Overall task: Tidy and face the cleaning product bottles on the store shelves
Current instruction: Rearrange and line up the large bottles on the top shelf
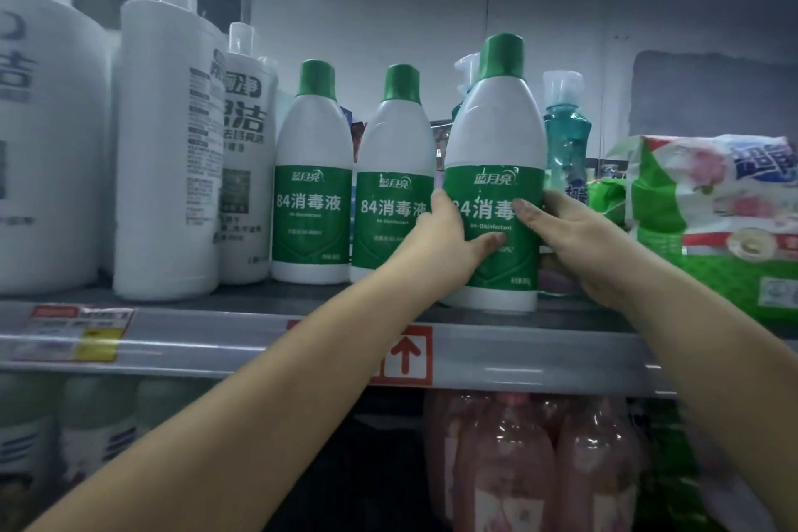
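Nearest the camera, two bare forearms are extended up to the upper shelf. The left hand (449,242) is wrapped round the left flank of the front disinfectant bottle (496,134), thumb laid across its green label; the right hand (574,238) is wrapped round the right flank, thumb on the label edge. The bottle is seen upright at the front lip of the shelf edge rail (216,341), label forward: white smooth plastic, shouldered oval body, green tapered cap. "84消毒液", "84-Disinfectant" and the brand "蓝月亮" are read, partly covered by the thumbs. On the rail a red-framed arrow tag (406,354) and a blurred price ticket (73,333) are noted. Pink translucent bottles (539,466) are seen on the shelf below. Set further back to the left, two matching disinfectant bottles (313,173) stand side by side, labels forward. Tall white cylindrical bottles (168,151) stand left of these; a teal clear bottle (565,143) and a green floral detergent bag (712,207) lie right
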`<action>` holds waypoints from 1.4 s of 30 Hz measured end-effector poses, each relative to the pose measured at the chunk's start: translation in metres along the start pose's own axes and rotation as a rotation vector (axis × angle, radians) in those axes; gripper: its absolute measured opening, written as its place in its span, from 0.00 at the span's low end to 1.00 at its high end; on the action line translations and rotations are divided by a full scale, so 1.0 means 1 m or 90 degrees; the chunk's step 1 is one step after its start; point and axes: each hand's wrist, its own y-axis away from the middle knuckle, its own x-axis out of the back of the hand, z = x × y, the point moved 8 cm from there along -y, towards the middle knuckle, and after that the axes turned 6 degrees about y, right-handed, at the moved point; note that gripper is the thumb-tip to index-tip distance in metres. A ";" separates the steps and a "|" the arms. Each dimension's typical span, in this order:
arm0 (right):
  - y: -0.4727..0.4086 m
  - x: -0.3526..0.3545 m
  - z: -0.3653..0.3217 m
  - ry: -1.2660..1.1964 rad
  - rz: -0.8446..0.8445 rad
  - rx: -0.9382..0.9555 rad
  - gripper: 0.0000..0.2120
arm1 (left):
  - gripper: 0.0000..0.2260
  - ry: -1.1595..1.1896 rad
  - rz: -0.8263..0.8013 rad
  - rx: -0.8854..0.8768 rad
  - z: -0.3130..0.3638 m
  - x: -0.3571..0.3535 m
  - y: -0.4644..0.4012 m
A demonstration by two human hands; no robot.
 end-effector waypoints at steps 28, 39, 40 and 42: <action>-0.020 -0.159 -0.046 0.266 -0.099 0.175 0.27 | 0.41 -0.196 0.182 0.017 -0.070 0.144 0.052; -0.019 -0.151 -0.041 0.134 -0.096 0.107 0.24 | 0.33 -0.192 0.134 -0.026 -0.068 0.140 0.052; -0.019 -0.152 -0.041 0.143 -0.097 0.112 0.25 | 0.32 -0.192 0.140 -0.028 -0.068 0.141 0.052; -0.019 -0.152 -0.042 0.172 -0.093 0.121 0.27 | 0.31 -0.197 0.156 -0.033 -0.066 0.141 0.054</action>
